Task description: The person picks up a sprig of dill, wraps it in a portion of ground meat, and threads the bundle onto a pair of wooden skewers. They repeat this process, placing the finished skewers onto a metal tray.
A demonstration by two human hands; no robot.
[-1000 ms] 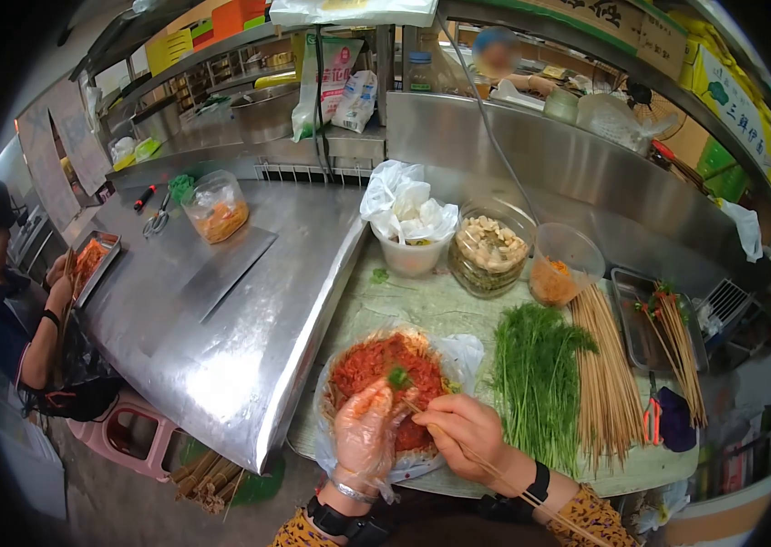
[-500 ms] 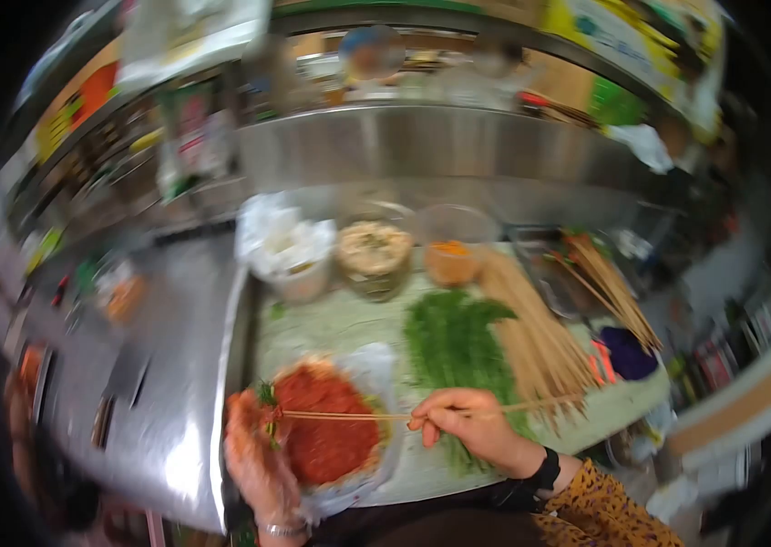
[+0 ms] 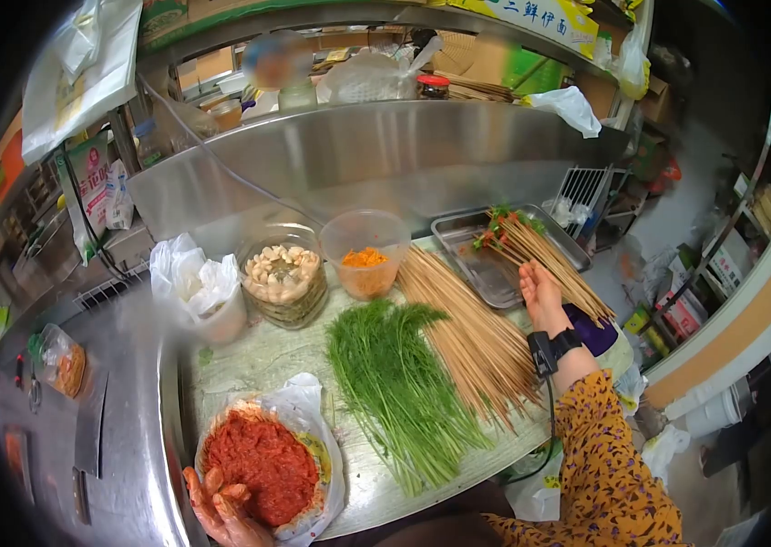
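My left hand (image 3: 223, 512) is at the bottom left, palm up with reddened, loosely spread fingers and nothing in them. It touches the near left edge of a plastic-lined bowl of red paste (image 3: 262, 465). My right hand (image 3: 542, 294) is raised beside the loaded skewers (image 3: 554, 260) on the metal tray (image 3: 495, 281). Its fingertips are close together at the sticks; what they grip is too small to make out. Green herbs (image 3: 395, 383) lie between the bowl and a fan of bare wooden sticks (image 3: 472, 333).
Behind the board (image 3: 363, 488) stand a white bag-lined tub (image 3: 220, 319), a jar of pale cloves (image 3: 285, 283) and a clear tub of orange bits (image 3: 365, 260). A cleaver (image 3: 88, 424) lies on the left metal counter. A purple item (image 3: 591, 330) sits beyond my right wrist.
My right hand has moved up and right from the bowl to the tray with the skewers. My left hand has dropped lower and opened, without the herb-tipped skewer. The view has shifted right.
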